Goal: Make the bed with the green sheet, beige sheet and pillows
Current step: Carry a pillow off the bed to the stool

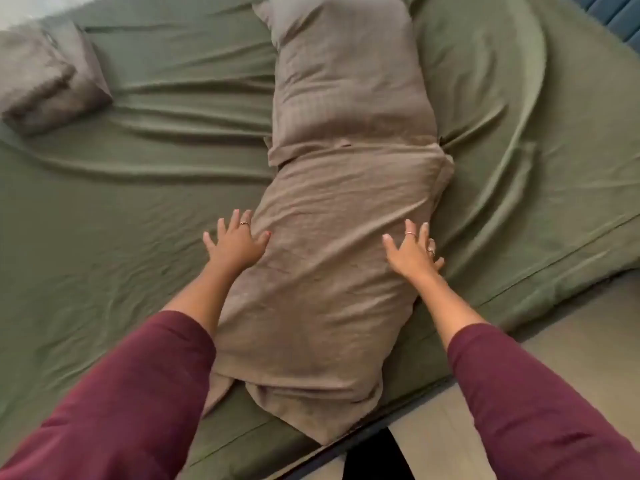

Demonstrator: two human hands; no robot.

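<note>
A wrinkled green sheet (145, 188) covers the bed. Two beige pillows lie end to end across it: a near pillow (322, 289) reaching the bed's front edge and a far pillow (349, 81) behind it. My left hand (237, 242) rests flat with spread fingers on the near pillow's left side. On that pillow's right side lies my right hand (414, 252), fingers straight and spread. A folded beige sheet (48, 84) sits on the green sheet at the far left.
The bed's front edge runs diagonally from bottom centre to the right; beyond it is light floor (554, 344). A blue headboard (609, 12) shows at the top right corner. Maroon sleeves cover both forearms.
</note>
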